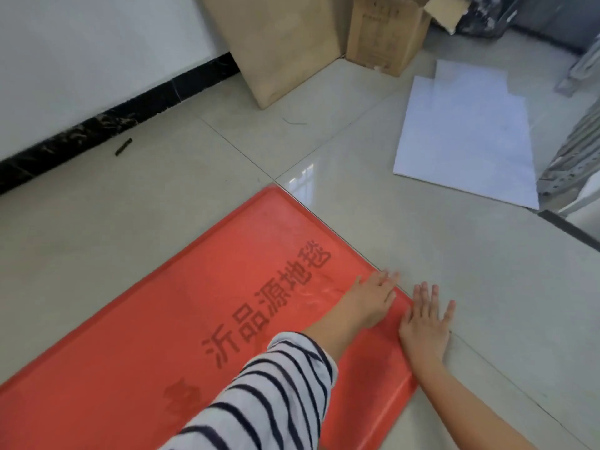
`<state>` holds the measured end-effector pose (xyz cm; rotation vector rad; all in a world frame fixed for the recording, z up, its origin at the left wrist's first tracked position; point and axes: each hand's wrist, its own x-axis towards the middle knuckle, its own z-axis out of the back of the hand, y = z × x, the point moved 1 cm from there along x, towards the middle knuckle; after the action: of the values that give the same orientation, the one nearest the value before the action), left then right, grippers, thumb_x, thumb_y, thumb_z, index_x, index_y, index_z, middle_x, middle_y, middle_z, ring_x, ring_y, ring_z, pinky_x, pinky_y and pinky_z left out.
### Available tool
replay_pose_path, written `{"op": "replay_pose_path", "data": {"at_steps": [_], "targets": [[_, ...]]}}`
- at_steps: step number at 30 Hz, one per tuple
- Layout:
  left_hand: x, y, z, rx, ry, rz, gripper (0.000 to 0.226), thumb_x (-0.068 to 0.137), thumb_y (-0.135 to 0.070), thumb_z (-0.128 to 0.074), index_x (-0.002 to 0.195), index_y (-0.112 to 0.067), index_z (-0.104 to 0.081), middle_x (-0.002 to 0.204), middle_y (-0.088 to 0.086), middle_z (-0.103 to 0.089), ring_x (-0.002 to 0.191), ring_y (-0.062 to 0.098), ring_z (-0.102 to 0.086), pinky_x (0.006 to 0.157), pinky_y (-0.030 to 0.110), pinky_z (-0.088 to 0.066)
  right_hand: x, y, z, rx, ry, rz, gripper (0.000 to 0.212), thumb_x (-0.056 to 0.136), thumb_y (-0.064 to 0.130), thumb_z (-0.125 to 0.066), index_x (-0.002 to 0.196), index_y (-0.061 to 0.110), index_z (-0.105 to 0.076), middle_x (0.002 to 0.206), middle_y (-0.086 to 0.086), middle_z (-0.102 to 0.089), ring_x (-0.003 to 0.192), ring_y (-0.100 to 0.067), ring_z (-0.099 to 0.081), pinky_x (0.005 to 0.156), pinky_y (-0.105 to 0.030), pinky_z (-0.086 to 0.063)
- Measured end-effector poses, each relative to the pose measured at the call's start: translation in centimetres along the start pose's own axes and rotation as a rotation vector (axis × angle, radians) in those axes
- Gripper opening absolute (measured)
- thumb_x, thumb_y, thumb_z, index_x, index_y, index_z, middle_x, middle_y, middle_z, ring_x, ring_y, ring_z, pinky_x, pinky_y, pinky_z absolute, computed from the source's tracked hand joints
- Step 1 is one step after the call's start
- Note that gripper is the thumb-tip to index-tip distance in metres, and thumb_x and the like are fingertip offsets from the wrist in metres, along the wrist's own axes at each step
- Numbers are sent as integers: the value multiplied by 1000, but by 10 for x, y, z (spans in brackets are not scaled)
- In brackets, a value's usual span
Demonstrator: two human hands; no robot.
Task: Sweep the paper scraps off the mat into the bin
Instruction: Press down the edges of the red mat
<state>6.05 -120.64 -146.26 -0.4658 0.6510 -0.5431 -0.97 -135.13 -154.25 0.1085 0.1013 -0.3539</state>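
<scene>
At the mat [146,336] edge, left hand [373,300] and right hand [425,323] lie flat.

The mat [194,303] is laid on the floor [470,271]. The left grip [373,300] is set on its right edge, the right grip [425,326] just beside on the floor. Behind, boxes [285,43] are stood against the wall [97,60].

the red mat [136,336] runs off the bottom and left edges, a striped sleeve [266,394] hides part of its print, the cardboard boxes [292,43] are cut by the top edge, and a small dark thing [123,146] by the wall [81,60] is too small to tell.
</scene>
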Motion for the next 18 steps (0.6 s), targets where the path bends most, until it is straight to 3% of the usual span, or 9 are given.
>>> {"op": "replay_pose_path", "data": {"at_steps": [3, 5, 8, 10, 11, 12, 13, 15, 18], "targets": [[-46, 28, 60, -14, -84, 96, 54, 107, -31, -19, 158, -22, -3, 166, 1, -2, 152, 20, 4, 122, 46, 1, 2, 2, 4, -63, 46, -2, 59, 91, 18, -23, 135, -11, -50, 143, -22, -52, 151, -12, 12, 122, -47, 4], [-77, 59, 81, -4, -116, 177, 55, 107, -33, -19, 158, -22, 0, 166, 0, 2, 152, 21, 8, 122, 46, 1, 6, 14, 11, -240, 166, 28, 61, 94, 19, -16, 142, -6, -43, 150, -17, -44, 146, -18, 29, 122, -48, 4], [-114, 115, 111, -54, -136, 314, 57, 106, -37, -17, 157, -22, 2, 166, -2, 6, 151, 20, 12, 121, 46, 1, 26, 63, 32, -487, 190, 4, 61, 99, 19, -16, 156, 4, 4, 165, -8, 7, 115, -42, 56, 120, -54, 9], [-119, 151, 135, -62, -193, 401, 57, 106, -39, -15, 157, -23, 4, 165, -4, 8, 151, 17, 14, 121, 45, 2, 69, 118, 46, -236, 45, 109, 67, 89, 6, -21, 154, -3, -9, 165, -16, -5, 128, -34, 51, 120, -55, 6], [-115, 168, 148, -68, -236, 448, 57, 106, -38, -14, 157, -22, 5, 165, -4, 9, 151, 17, 14, 121, 45, 2, 91, 149, 53, -200, -20, 142, 67, 83, 3, -23, 150, -7, -27, 160, -20, -24, 140, -26, 40, 119, -54, 6], [-108, 181, 156, -82, -273, 493, 57, 106, -38, -14, 157, -21, 6, 165, -3, 9, 151, 17, 13, 121, 45, 2, 109, 178, 59, -118, 51, 176, 65, 82, 5, -24, 144, -9, -38, 153, -22, -37, 148, -22, 25, 119, -53, 7], [-98, 192, 162, -96, -317, 537, 57, 106, -37, -13, 157, -19, 6, 165, -3, 8, 151, 17, 12, 121, 44, 2, 127, 211, 67, -87, 7, 253, 61, 87, 10, -24, 142, -9, -41, 151, -22, -41, 151, -21, 14, 119, -52, 9], [-69, 212, 170, -64, -430, 590, 57, 106, -36, -10, 156, -16, 7, 165, -1, 8, 151, 19, 11, 121, 45, 0, 154, 267, 74, -82, 17, 300, 61, 97, 25, -18, 149, -5, -30, 159, -17, -29, 152, -23, -1, 117, -50, 13], [-14, 242, 180, -48, -531, 627, 71, 92, -46, 18, 155, -14, 10, 165, 0, 10, 151, 20, 13, 121, 45, 2, 195, 337, 57, 46, 150, 248, 60, 106, 37, -8, 155, 3, 0, 165, -9, 3, 152, -23, 8, 118, -50, 12]]}}
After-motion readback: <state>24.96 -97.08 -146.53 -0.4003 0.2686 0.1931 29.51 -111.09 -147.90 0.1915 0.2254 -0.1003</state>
